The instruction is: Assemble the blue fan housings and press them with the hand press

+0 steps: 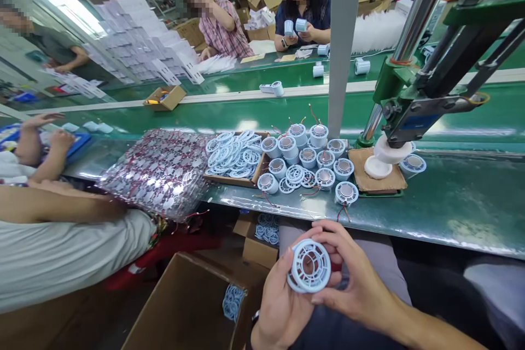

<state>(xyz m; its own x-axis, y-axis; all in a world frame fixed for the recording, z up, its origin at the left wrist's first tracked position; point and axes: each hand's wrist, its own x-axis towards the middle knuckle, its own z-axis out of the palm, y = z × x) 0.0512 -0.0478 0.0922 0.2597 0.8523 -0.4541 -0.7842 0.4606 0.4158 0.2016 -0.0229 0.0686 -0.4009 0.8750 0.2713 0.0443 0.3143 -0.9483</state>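
Observation:
Over my lap, a light-blue round fan housing (pixel 310 265) faces me with its spoked ring side up. My left hand (pixel 281 303) cups it from the left and below, thumb at the rim. On the right, my right hand (pixel 356 276) grips the edge with thumb and fingers; some of its fingers are hidden behind the part. A second blue rim shows just under the front ring. On the bench ahead stand several similar housings (pixel 325 178) with silver round centres and thin red wires. Loose blue rings (pixel 294 175) lie among them.
A green press (pixel 394 145) with white round pads stands right of the housings. Left are a box of blue rings (pixel 238 156) and plastic-wrapped wired parts (pixel 164 169). A cardboard box (pixel 180 295) sits below. Co-workers work at left and across the green conveyor (pixel 229 115).

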